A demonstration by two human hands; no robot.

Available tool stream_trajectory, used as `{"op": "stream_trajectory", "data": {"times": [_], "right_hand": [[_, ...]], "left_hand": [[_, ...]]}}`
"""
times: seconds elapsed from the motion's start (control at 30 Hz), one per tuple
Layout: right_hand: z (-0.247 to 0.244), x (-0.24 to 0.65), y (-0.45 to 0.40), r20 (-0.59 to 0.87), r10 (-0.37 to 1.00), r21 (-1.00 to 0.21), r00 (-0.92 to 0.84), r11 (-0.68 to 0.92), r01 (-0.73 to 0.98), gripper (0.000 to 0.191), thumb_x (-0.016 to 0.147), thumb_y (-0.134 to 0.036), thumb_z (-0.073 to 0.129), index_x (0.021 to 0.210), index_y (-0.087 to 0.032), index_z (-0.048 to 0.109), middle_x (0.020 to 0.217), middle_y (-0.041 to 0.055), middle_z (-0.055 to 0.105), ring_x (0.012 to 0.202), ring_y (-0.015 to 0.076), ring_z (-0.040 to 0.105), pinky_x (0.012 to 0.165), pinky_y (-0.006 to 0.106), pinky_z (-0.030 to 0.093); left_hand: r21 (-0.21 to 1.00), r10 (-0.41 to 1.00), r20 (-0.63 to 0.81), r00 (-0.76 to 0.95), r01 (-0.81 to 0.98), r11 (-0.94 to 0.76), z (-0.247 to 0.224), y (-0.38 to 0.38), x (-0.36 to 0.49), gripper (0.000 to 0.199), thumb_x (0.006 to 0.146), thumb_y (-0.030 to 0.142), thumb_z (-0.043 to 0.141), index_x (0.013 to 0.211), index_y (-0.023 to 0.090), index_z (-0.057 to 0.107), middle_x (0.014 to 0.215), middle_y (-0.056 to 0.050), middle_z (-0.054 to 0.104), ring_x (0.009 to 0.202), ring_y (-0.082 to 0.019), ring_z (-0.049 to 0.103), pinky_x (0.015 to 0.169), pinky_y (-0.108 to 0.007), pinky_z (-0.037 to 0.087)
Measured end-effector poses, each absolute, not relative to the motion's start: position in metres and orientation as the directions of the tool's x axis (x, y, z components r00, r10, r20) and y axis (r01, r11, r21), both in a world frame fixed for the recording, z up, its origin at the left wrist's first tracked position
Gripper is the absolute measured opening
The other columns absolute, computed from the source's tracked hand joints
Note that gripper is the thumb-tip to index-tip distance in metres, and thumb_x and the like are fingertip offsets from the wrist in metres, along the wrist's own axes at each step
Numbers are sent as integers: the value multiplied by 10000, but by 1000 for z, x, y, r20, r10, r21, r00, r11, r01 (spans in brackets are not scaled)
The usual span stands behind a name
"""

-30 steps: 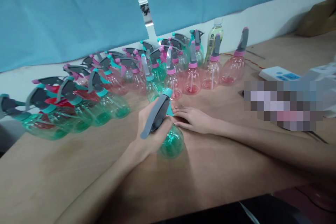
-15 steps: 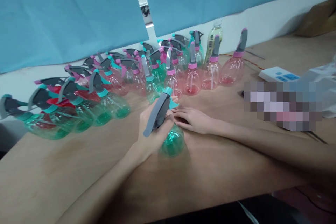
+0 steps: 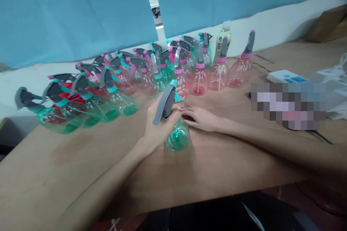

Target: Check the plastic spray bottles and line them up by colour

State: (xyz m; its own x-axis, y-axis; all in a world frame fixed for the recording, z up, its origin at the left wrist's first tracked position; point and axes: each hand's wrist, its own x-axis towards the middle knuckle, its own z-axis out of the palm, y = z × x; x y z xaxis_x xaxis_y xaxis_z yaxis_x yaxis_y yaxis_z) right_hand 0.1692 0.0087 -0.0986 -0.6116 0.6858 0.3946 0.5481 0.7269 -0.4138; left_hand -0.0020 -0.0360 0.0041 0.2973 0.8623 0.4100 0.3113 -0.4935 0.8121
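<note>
My left hand (image 3: 159,121) is wrapped round the neck of a green spray bottle (image 3: 177,138) with a grey trigger head and turquoise trim. The bottle leans a little on the table, its head pointing up and away. My right hand (image 3: 202,118) lies low on its right side, fingers stretched towards the bottle's neck and my left thumb. Its fingertips come close to them, though whether they touch the bottle is unclear. Just beyond my hands stands a pink spray bottle (image 3: 200,83) among others in pink and green.
Several green spray bottles (image 3: 110,110) stand in a row on the left. A drink bottle (image 3: 223,41) stands by the wall. On the right lie a white box with blue buttons (image 3: 286,77), a blurred-out item (image 3: 287,106) and clear plastic (image 3: 336,94). The table's front edge is near.
The view has shifted slightly, so the bottles on the left appear farther right and higher. My left hand keeps its hold on the green spray bottle, and my right hand stays beside it.
</note>
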Motion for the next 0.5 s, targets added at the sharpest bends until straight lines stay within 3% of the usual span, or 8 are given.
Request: {"op": "stream_trajectory", "data": {"times": [0.13,0.27,0.5], "right_hand": [[-98,170,5,367,687,-406,-627,725,557,380,922,-364,454,1219,-156,568,1294,135,573,1191,263,529,991,439,418],[-89,174,-4,299,703,-390,-645,707,590,429,911,-394,467,1226,-121,569,1304,164,558,1195,281,520,997,432,406],[-51,188,-23,75,727,-454,-682,634,626,424,909,-440,452,1233,-188,557,1103,117,664,971,268,625,816,390,473]], "left_hand": [[787,832,474,290,285,-547,1,-35,-5,402,750,102,498,1129,232,534,1189,-39,614,1066,-189,609,950,-341,489],[790,828,489,275,263,-554,-2,-37,-12,438,738,89,489,1155,221,518,1188,-54,612,1045,-206,625,884,-355,526],[791,839,499,218,281,-543,-2,-45,-27,401,749,87,506,1132,208,517,1135,-68,618,949,-199,671,690,-273,546]]}}
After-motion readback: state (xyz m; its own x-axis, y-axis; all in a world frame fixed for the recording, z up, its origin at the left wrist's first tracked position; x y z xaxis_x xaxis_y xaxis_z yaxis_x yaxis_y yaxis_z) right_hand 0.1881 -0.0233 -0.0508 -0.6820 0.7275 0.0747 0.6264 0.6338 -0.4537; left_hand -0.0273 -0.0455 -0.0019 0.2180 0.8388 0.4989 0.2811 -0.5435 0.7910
